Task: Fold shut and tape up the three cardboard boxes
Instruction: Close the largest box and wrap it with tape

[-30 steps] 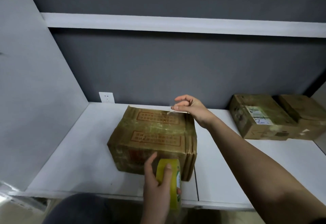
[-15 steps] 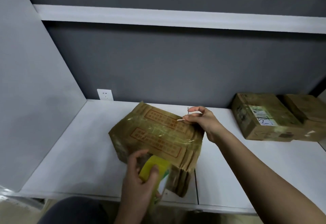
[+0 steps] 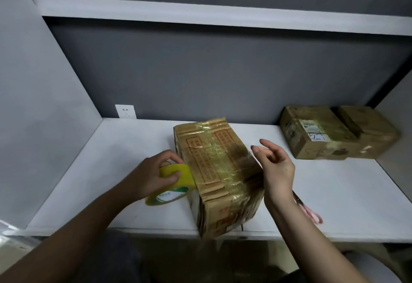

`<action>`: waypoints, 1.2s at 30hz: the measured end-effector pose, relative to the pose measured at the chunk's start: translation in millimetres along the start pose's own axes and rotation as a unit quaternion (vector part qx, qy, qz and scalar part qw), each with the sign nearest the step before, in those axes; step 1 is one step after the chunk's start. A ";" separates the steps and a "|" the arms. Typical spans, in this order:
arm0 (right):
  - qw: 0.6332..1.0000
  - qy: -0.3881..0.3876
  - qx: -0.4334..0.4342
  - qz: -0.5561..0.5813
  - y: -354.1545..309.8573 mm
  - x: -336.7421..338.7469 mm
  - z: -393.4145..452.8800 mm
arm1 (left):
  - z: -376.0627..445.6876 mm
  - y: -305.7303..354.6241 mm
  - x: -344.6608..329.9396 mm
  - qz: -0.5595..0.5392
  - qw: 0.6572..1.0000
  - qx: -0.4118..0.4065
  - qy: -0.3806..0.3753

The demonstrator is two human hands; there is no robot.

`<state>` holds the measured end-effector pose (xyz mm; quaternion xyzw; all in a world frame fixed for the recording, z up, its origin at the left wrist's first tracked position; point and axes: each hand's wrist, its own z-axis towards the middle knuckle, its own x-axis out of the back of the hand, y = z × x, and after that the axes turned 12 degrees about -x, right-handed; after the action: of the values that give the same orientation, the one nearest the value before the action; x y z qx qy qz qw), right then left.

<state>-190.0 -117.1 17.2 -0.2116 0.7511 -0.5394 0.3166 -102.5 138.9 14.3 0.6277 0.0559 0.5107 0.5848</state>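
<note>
- Grey walls close in a white shelf [image 3: 124,171], with a second white shelf board [image 3: 200,15] above and a wall socket [image 3: 125,111] at the back left.
- Head view: a taped cardboard box [image 3: 219,171] sits at the shelf's middle, turned at an angle, its near corner reaching past the front edge; clear tape shines across its top.
- The left hand [image 3: 153,175] grips a yellow tape roll [image 3: 176,184], fingers curled over its rim, the roll pressed against the box's left side.
- The right hand [image 3: 275,166] is beside the box's right edge, fingers loosely bent and holding nothing; whether the palm touches the cardboard I cannot tell.
- Pink-handled scissors [image 3: 310,211] lie on the shelf behind the right wrist.
- Two more boxes [image 3: 316,133] stand side by side, touching, at the far right against the back wall.
</note>
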 end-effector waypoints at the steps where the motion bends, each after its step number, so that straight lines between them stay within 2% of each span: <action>1: 1.000 -0.008 -0.006 0.015 -1.3 -0.9 -0.9 | -1.3 0.8 -1.1 -0.001 1.000 -0.002 0.006; 4: 0.997 -0.008 -0.048 0.065 -1.9 -4.4 -2.2 | -5.6 3.8 -3.4 0.017 1.000 -0.012 0.022; 6: 0.997 0.000 -0.040 0.067 -1.7 -6.4 -1.1 | -8.3 6.1 -3.3 0.032 0.999 -0.018 0.034; 8: 0.999 0.011 -0.010 0.045 -3.8 -8.8 -1.1 | -11.2 7.8 -1.5 0.041 0.998 -0.019 0.048; 11: 0.995 0.030 0.076 -0.052 -2.8 -12.3 -1.5 | -15.7 14.2 1.4 0.049 0.996 -0.029 0.064; 15: 0.989 0.045 0.128 -0.065 -6.1 -21.3 -3.8 | -18.8 25.2 4.7 0.056 0.993 -0.056 0.088; 23: 0.989 0.015 0.107 -0.105 -33.8 -22.6 4.9 | -25.7 38.5 9.2 0.093 0.982 -0.093 0.133; 26: 0.985 0.004 0.122 -0.122 -46.9 -21.6 5.1 | -26.6 41.4 5.4 0.135 0.980 -0.105 0.105; 29: 0.970 -0.020 0.181 -0.159 -65.0 -22.5 -0.9 | -22.9 43.6 1.1 0.200 0.971 -0.111 0.075; 33: 0.963 -0.040 0.233 -0.132 -91.6 -22.2 -5.7 | -15.4 43.1 7.3 0.241 0.966 -0.088 0.033; 36: 0.971 -0.060 0.187 -0.132 -95.6 -21.5 -3.0 | -14.1 40.1 14.0 0.154 0.986 -0.034 0.061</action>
<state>-179.1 -132.3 113.3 -0.2780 0.5816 -0.6939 0.3209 -127.0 145.4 51.3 0.5761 -0.0230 0.6335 0.5159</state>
